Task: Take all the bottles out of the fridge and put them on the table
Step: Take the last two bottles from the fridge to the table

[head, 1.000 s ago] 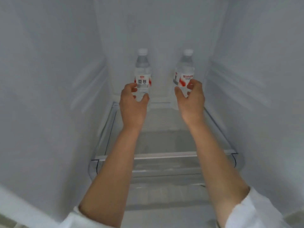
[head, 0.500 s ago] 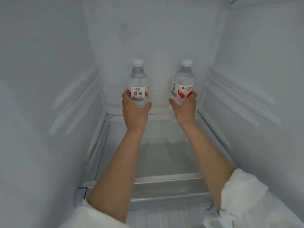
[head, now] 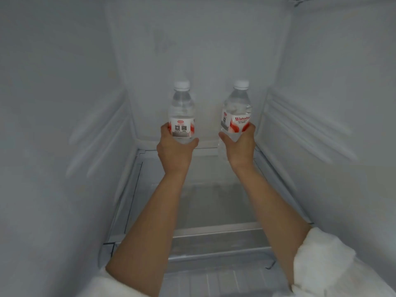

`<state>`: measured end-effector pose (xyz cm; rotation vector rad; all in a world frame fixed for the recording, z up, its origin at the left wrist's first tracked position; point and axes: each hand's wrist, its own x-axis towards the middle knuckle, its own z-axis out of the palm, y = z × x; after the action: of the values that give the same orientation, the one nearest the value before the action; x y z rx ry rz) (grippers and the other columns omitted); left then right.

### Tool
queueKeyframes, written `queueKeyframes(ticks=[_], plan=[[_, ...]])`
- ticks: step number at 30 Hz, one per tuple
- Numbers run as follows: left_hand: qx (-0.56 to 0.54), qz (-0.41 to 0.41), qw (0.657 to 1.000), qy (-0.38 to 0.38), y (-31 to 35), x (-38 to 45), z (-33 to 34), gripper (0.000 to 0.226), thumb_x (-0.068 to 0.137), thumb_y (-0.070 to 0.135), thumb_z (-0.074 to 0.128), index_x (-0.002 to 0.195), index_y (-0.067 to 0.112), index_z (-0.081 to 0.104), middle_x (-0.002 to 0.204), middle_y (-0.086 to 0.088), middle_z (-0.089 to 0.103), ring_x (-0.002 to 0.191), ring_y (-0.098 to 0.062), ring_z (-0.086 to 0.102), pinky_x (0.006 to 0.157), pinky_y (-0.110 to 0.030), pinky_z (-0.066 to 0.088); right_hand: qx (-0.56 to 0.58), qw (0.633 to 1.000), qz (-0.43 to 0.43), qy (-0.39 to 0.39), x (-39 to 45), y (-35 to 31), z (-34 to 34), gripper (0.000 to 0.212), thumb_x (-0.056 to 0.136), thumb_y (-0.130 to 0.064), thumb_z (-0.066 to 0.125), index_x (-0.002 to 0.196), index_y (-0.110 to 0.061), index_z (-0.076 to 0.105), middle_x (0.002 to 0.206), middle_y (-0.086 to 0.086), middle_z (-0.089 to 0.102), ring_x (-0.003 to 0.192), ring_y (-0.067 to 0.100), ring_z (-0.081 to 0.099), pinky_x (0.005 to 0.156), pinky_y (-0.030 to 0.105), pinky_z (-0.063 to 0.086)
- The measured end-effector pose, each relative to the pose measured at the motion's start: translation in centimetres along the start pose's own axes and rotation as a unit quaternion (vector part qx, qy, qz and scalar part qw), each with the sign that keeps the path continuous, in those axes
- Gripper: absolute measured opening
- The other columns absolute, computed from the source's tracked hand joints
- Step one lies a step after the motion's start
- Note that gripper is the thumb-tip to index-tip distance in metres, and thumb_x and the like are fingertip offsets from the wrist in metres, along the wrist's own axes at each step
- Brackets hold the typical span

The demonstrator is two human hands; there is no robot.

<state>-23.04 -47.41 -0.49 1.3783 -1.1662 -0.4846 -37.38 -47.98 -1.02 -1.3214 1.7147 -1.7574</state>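
Both hands deep in the white fridge [head: 64, 146]: left hand [head: 174, 151] wraps the left clear plastic water bottle [head: 181, 112], right hand [head: 241, 146] curls round the right one [head: 236, 112], at the far wall. Full, probably weighty and cold-slick; gripping below the label looks secure.

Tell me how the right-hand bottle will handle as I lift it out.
The right bottle looks full nearly to its cap, so probably heavy for its size. Its clear thin plastic may flex under the right hand. Gripped low, it could tip.
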Motion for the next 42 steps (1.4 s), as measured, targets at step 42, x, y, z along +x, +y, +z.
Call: queueKeyframes(ticks=[42], plan=[[0.025, 0.001, 0.936, -0.351, 0.6, -46.7, -24.6, 0.065, 0.056, 0.021, 0.092, 0.104, 0.032, 0.050, 0.083, 0.023, 0.061, 0.075, 0.009, 0.061, 0.061, -0.006, 0.046, -0.065, 0.984, 0.147, 0.075, -52.3, -3.5, -33.7, 0.075, 0.071, -0.012, 0.082, 0.131, -0.025, 0.038, 0.119, -0.009, 0.058, 0.104, -0.001, 0.058, 0.080, 0.006, 0.046]])
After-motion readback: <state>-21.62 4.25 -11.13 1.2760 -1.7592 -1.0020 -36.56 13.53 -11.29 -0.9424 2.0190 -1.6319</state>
